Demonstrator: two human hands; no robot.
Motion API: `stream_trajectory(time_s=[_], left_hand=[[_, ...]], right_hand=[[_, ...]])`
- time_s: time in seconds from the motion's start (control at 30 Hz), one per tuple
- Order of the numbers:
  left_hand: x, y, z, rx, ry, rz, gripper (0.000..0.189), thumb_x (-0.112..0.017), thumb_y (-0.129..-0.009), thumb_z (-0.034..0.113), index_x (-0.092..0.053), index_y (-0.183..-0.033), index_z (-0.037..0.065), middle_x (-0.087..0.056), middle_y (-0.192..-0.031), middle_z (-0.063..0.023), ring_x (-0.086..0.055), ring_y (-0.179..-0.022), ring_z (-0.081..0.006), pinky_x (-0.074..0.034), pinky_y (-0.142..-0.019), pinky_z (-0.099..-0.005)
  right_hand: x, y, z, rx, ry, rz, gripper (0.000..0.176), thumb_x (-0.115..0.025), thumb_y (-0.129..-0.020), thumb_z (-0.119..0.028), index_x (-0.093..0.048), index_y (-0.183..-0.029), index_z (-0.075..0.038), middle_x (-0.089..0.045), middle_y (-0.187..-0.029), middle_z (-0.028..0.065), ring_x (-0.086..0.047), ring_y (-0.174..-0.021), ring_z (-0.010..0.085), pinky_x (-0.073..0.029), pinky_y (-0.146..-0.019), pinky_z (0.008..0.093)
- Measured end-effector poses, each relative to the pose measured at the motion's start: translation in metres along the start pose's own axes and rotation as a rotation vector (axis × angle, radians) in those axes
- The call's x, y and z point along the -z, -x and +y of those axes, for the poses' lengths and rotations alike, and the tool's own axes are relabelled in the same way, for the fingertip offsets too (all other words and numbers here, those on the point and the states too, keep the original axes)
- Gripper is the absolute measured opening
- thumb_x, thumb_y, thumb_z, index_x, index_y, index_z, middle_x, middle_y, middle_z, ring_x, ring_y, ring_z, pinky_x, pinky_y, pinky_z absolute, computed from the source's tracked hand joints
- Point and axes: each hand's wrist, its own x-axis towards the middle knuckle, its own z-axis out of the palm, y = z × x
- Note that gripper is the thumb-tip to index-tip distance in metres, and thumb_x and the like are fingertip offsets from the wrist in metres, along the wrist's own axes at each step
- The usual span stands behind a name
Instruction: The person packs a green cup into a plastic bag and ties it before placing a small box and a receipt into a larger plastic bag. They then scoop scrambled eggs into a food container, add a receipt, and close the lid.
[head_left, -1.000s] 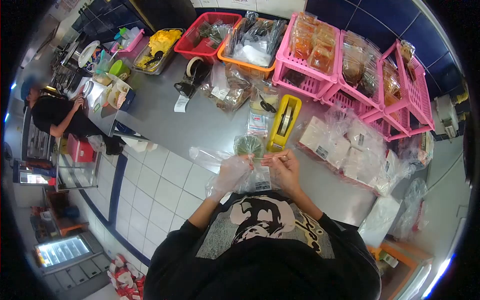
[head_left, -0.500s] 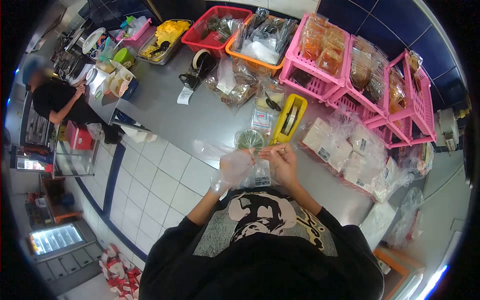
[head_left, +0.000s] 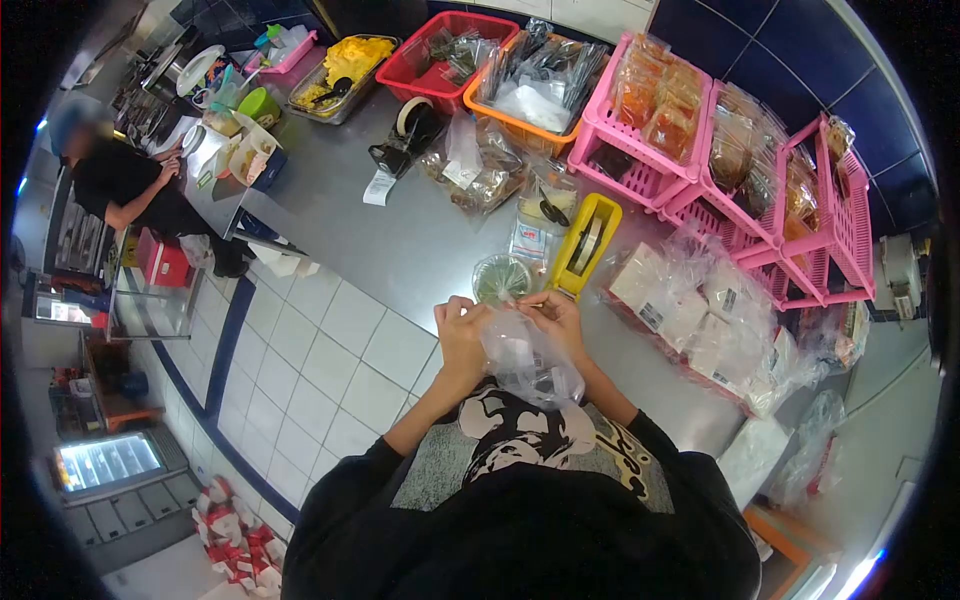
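A clear plastic bag (head_left: 532, 362) hangs from between my two hands, its loose part toward my shirt. Its gathered neck is pinched by my left hand (head_left: 462, 335) on one side and my right hand (head_left: 555, 322) on the other. Just beyond my fingertips, a round bundle with green contents (head_left: 502, 279) in clear plastic rests at the counter's near edge. A yellow tape dispenser (head_left: 587, 245) lies right beyond my right hand. Behind the green bundle is a small white packet with print (head_left: 528, 240).
Pink baskets (head_left: 690, 180) of bagged food, an orange basket (head_left: 565, 142) and a red basket (head_left: 395, 84) line the wall. Bagged white boxes (head_left: 690, 310) lie right. A black tape dispenser (head_left: 410, 135) stands further back. A person (head_left: 140, 195) stands far left.
The loose part of the plastic bag has swung from around my left hand to below both hands, toward my body. My left hand is now uncovered. The view has shifted slightly.
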Motion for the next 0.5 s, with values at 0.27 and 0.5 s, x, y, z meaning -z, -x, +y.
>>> stream_trajectory(time_s=[0.27,0.5], left_hand=[[0.003,-0.007,0.006,-0.304,-0.27,0.202,0.019,-0.063,-0.067,0.013,-0.065,-0.085,0.012,-0.063,-0.085,0.0014,-0.055,-0.098,-0.0222,-0.038,-0.083,-0.0372],[0.0,-0.007,-0.011,-0.191,0.171,0.033,0.025,-0.063,-0.065,0.006,-0.064,-0.089,0.005,-0.063,-0.085,-0.0115,-0.06,-0.077,-0.0293,-0.05,-0.065,-0.0362]], right_hand=[[-0.003,-0.001,-0.004,0.015,0.031,-0.008,0.011,-0.06,-0.082,0.004,-0.063,-0.092,0.002,-0.065,-0.086,0.0064,-0.06,-0.079,0.0105,-0.049,-0.071,0.0218],[-0.005,-0.003,-0.006,-0.02,0.072,-0.058,0.012,-0.059,-0.083,0.002,-0.063,-0.095,0.004,-0.065,-0.087,0.0072,-0.06,-0.078,0.0101,-0.048,-0.07,0.0216]])
